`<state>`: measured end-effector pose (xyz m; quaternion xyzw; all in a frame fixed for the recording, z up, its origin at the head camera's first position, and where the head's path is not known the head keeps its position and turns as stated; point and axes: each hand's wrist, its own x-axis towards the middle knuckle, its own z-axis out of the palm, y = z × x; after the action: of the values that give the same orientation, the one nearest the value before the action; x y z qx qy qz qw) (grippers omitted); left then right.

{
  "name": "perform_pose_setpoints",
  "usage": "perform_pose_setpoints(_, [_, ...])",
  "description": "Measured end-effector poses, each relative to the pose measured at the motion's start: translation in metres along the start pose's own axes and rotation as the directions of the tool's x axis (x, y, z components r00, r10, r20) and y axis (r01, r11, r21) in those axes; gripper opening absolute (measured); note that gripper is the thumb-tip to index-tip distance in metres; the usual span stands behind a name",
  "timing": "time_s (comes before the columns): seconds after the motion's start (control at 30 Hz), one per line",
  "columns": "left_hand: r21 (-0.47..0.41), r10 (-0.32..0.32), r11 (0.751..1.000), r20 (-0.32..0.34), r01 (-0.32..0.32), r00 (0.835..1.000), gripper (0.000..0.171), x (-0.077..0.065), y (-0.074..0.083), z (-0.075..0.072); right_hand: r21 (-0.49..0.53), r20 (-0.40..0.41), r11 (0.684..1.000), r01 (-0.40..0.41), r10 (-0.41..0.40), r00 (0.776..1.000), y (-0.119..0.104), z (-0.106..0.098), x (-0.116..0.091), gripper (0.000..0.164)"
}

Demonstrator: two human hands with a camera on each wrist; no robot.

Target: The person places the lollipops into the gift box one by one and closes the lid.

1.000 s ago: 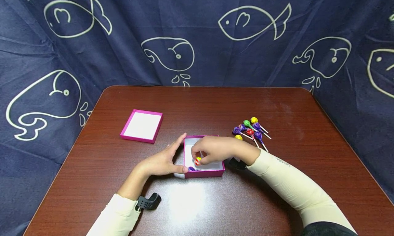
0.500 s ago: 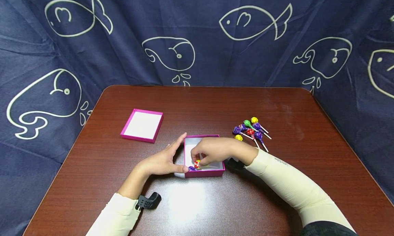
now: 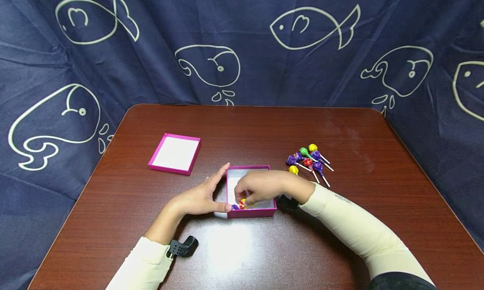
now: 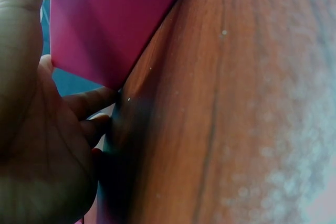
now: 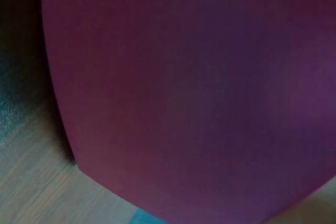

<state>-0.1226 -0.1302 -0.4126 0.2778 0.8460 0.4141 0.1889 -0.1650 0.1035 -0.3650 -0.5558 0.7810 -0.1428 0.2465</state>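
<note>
My right hand (image 3: 261, 185) reaches into a pink box (image 3: 251, 213) with a white inside. It pinches a red-and-yellow wrapped lollipop (image 3: 242, 204) low near the front wall, beside a purple lollipop (image 3: 235, 207) in the front left corner. My left hand (image 3: 198, 199) rests against the box's left side, thumb at the front corner and a straight index finger at the back corner. The left wrist view shows this palm beside the box's pink wall (image 4: 110, 24). In the right wrist view the box wall (image 5: 184, 98) fills most of the picture, and the fingertips are hidden.
A pink lid (image 3: 175, 153) with a white inside lies at the back left of the brown table (image 3: 242, 130). Right of the box is a loose pile with a green lollipop (image 3: 304, 151), a red lollipop (image 3: 308, 162) and several purple and yellow ones.
My right hand has lowered the red-and-yellow lollipop toward the front of the box, next to the purple one. The left hand stays in place.
</note>
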Motion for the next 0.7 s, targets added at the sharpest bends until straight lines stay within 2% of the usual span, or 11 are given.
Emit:
perform_pose_setpoints(0.23, [-0.002, 0.007, 1.0, -0.003, -0.007, 1.0, 0.112, 0.0002, -0.0001, 0.0002, 0.001, 0.002, 0.999, -0.036, 0.036, 0.999, 0.0, 0.0004, 0.0008, 0.011])
perform_pose_setpoints(0.47, [-0.014, 0.005, 1.0, 0.001, -0.004, 1.0, 0.113, -0.0008, 0.0003, -0.0001, 0.003, 0.022, 0.998, -0.059, 0.059, 0.998, -0.0017, -0.0012, -0.0003, 0.002])
perform_pose_setpoints(0.7, [-0.009, 0.015, 1.0, 0.0, -0.015, 1.0, 0.113, -0.0002, -0.0005, 0.0001, 0.004, 0.02, 0.999, -0.054, 0.054, 0.998, -0.0043, -0.0027, -0.0004, 0.004])
